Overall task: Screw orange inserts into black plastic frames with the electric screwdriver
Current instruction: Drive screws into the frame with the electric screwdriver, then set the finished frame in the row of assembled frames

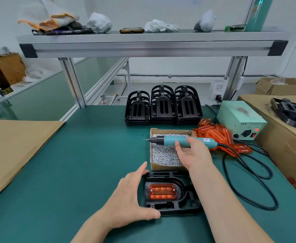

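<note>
- Table (91, 155): green mat; carries the screw box (166, 167), taken here as reference.
- Frame stacks (163, 106): three black stacks, behind the screw box.
- Control unit (240, 116): pale green, right of and behind the screw box.
- Loose inserts (213, 134): orange pile, just right of the screw box.
- Frame (171, 176): lies flat, just in front of the screw box, with an orange insert (162, 191) seated in it.
- Screwdriver (171, 138): level over the screw box, tip past its left wall.
- Right hand (194, 153): over the screw box, fingers curled round the screwdriver.
- Left hand (126, 199): front-left of the screw box, spread wide, thumb and fingertips touching the frame's left edge.
</note>
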Tool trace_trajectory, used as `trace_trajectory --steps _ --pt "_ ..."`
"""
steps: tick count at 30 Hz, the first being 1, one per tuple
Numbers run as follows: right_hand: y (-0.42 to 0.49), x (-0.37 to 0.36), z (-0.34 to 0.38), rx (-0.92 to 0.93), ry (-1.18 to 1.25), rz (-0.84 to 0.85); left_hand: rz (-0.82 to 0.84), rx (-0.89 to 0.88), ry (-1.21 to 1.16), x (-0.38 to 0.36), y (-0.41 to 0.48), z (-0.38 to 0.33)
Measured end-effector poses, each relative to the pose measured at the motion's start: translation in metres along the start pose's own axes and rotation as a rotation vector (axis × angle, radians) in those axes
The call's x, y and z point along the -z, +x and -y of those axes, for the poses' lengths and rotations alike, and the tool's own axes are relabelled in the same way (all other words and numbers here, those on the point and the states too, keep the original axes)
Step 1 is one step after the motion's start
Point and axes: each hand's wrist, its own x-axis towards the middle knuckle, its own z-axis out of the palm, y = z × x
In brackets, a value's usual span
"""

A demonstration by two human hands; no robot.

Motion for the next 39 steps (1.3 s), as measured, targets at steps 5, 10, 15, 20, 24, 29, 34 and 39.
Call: trace_trajectory --steps 5,10,15,20,24,29,34,39 --pt "-0.012 0.015 0.01 -0.01 -0.046 0.069 -0.007 -0.043 0.08 -0.003 -0.002 -0.002" --pt "-0.028 0.036 0.022 0.04 -0.195 0.147 -0.057 -0.054 0.024 -0.004 -0.002 -0.002" --pt "-0.033 0.057 0.018 0.189 -0.524 0.204 -0.092 -0.096 -0.119 0.0 -0.002 -0.004" --pt "-0.025 0.081 0.008 0.756 -1.108 0.045 -0.136 -0.104 -0.25 0.003 -0.005 -0.002" --pt "-0.022 0.086 0.006 0.832 -1.218 0.086 -0.173 -0.067 -0.378 0.004 -0.006 0.004" --pt "-0.02 0.086 0.004 0.602 -1.105 0.282 -0.199 -0.046 -0.451 0.001 -0.005 0.007" --pt "-0.017 0.082 -0.005 0.607 -0.971 0.259 -0.255 -0.048 -0.549 -0.001 -0.002 0.013" --pt "-0.015 0.072 -0.018 0.629 -0.84 0.209 -0.511 0.211 -0.763 -0.003 0.003 0.006"
